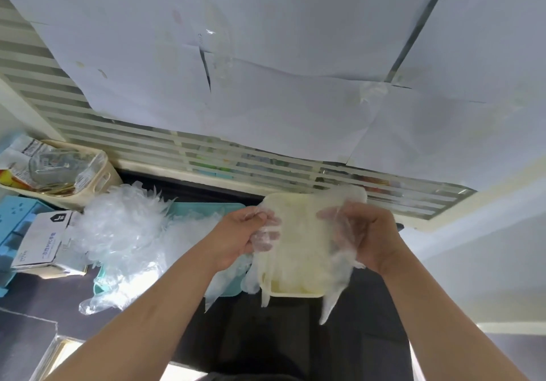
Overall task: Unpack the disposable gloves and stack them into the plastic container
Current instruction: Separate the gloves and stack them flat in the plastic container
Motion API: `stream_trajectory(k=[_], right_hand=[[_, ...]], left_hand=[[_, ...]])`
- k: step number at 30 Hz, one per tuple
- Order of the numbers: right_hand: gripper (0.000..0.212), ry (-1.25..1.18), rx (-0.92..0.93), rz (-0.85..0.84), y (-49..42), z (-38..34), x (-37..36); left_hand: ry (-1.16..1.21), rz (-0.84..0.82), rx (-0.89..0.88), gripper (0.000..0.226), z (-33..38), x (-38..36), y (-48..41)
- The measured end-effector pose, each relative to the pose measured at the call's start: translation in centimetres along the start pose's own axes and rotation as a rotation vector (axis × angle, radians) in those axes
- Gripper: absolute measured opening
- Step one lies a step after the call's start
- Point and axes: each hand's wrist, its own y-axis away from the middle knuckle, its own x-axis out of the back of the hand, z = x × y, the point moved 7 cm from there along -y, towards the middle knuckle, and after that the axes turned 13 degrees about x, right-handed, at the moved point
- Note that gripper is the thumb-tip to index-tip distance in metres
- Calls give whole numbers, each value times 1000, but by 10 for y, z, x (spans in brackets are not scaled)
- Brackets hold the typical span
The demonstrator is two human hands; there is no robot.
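Observation:
A cream plastic container (291, 292) sits at the middle of the dark table, with clear gloves lying in it and hanging over its near rim. Above it I hold a clear disposable glove (301, 232) stretched between both hands. My left hand (245, 232) pinches its left edge with curled fingers. My right hand (360, 232) grips its right edge, film wrapped over the fingers. A loose heap of clear gloves (124, 230) lies to the left, partly on a teal tray (227, 289). The white glove box (44, 238) stands at far left.
A beige basket (97, 173) with packets and scissors stands at the back left. Blue blocks (14, 232) lie by the left edge. A striped partition (266, 162) covered with white paper rises right behind the table.

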Motion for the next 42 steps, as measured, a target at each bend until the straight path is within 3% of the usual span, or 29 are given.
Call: stream_trajectory(k=[3, 5, 8, 10, 13, 15, 20, 22, 26, 28, 30, 32, 34, 37, 38, 42], right_hand=[[29, -11, -59, -66, 10, -1, 2], [21, -8, -44, -126, 14, -2, 4], [18, 37, -11, -116, 17, -1, 16], [27, 141, -5, -62, 13, 2, 28], [34, 170, -18, 9, 9, 9, 40], [32, 121, -24, 59, 9, 13, 43], [22, 121, -28, 105, 1, 20, 45], [22, 147, -32, 116, -7, 24, 44], [13, 159, -84, 137, -30, 37, 33], [12, 205, -124, 179, -44, 51, 25], [29, 390, -139, 233, -57, 63, 21], [53, 740, -92, 234, -63, 60, 13], [68, 1049, 96, 190, -57, 44, -7], [61, 1385, 443, 67, -32, 29, -43], [56, 1457, 420, -23, -28, 40, -49], [69, 1636, -77, -373, -29, 110, -40]], left_hand=[[6, -245, 76, 19, 9, -32, -5], [-72, -267, 109, 18, 11, -45, -18], [-415, 118, 58, 12, 14, -44, -49], [-513, 312, 12, 18, 21, -47, -63], [-803, 399, -22, 32, 22, -57, -86], [-992, 456, -31, 22, 17, -57, -100], [-1142, 449, -23, 47, 4, -52, -120], [-1099, 470, -95, 61, 13, -49, -114], [-752, 616, -305, 39, 46, -19, -72], [-619, 706, -311, 32, 51, 3, -49], [-577, 725, -287, 25, 46, 13, -35], [-591, 687, -254, 18, 31, 13, -32], [-621, 663, -225, 19, 12, 14, -34], [-639, 627, -223, 23, -7, 14, -38], [-637, 624, -241, 22, -9, 13, -37], [-619, 662, -287, 19, -13, 16, -26]])
